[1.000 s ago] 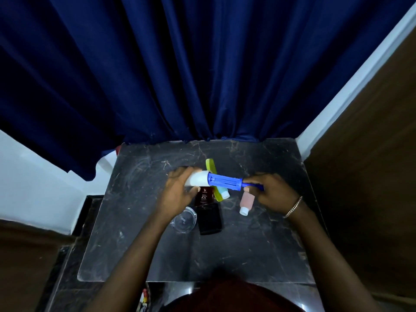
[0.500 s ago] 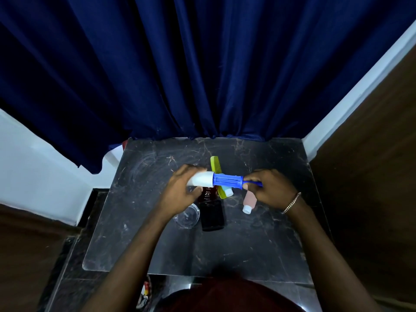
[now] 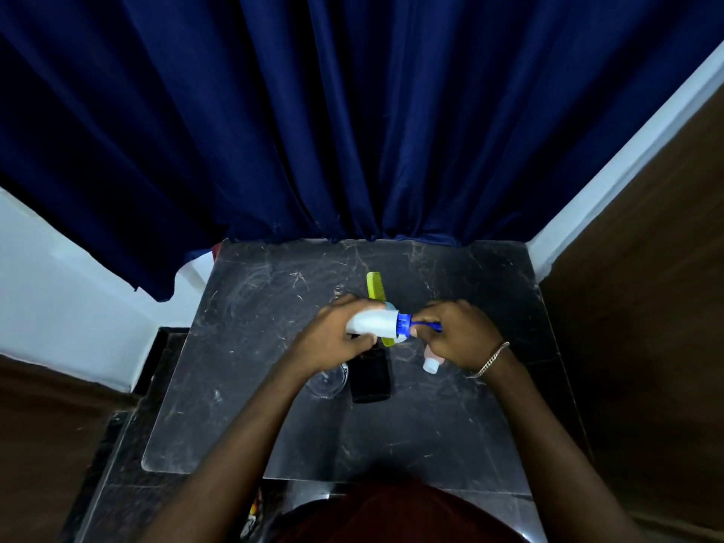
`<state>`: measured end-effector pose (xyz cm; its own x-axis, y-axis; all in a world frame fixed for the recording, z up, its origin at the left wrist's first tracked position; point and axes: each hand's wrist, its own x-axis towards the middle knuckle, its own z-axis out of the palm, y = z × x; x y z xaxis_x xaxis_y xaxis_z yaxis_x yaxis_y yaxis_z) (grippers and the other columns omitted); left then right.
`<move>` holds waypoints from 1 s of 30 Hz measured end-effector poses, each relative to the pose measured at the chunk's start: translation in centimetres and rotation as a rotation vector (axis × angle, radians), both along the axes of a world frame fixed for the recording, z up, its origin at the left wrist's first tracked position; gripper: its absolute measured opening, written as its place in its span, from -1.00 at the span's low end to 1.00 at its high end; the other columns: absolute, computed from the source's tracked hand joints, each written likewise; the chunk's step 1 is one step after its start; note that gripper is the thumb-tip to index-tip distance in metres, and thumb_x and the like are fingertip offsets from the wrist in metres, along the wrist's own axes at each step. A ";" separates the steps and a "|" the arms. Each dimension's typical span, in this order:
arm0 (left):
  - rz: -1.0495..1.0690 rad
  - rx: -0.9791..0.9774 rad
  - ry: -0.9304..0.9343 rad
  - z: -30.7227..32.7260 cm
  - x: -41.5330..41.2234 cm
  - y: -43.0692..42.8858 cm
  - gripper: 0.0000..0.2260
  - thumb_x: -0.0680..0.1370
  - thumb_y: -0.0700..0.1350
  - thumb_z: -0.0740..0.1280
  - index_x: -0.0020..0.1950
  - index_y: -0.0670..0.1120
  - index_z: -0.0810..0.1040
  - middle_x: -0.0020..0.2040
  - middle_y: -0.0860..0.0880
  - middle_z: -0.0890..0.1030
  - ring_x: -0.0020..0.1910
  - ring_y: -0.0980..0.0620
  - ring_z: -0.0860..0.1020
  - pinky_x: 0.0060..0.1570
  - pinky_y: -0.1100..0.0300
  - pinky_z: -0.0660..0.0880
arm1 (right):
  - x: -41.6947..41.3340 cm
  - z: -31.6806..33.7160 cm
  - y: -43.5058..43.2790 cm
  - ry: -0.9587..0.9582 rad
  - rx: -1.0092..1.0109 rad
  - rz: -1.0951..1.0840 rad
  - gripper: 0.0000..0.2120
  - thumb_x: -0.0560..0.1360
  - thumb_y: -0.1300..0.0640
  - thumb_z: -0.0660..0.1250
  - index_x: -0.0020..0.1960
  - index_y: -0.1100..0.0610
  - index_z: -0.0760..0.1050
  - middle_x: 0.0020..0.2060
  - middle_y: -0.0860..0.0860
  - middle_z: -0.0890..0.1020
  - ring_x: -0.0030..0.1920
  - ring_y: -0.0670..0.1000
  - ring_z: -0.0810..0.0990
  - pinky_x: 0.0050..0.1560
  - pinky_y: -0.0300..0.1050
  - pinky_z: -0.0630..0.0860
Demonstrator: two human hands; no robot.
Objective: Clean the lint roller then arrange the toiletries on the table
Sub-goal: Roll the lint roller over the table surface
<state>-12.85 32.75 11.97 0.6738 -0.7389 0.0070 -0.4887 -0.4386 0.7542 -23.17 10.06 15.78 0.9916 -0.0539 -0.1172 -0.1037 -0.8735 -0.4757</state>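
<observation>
Held above the middle of the bench [image 3: 243,405], the lint roller [image 3: 378,322] looks light and stiff, its white roll wrapped by the left hand [image 3: 333,339] and its blue handle pinched by the right hand [image 3: 456,335], the surest holds.

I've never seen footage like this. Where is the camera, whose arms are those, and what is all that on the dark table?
No machine here: a person wears a camera on the head, looking down at their own bare hands. The left hand grips the white roll of a lint roller; the right hand holds its blue handle. Both hands are above a dark marble table set against a blue curtain. On the table lie a yellow-green comb, a black bottle, a clear glass dish and a small pink bottle with a white cap.
</observation>
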 end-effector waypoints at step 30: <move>0.006 0.030 0.091 -0.8 1.4 -1.9 -0.28 0.46 -0.20 0.48 0.56 0.20 0.36 0.54 0.05 0.34 0.51 0.15 0.32 0.45 0.24 0.31 | 0.3 -4.0 -1.2 0.074 0.102 -0.083 -0.68 0.55 -0.02 0.31 -0.24 0.19 0.46 -0.38 0.14 0.56 -0.33 0.11 0.51 -0.29 -0.04 0.38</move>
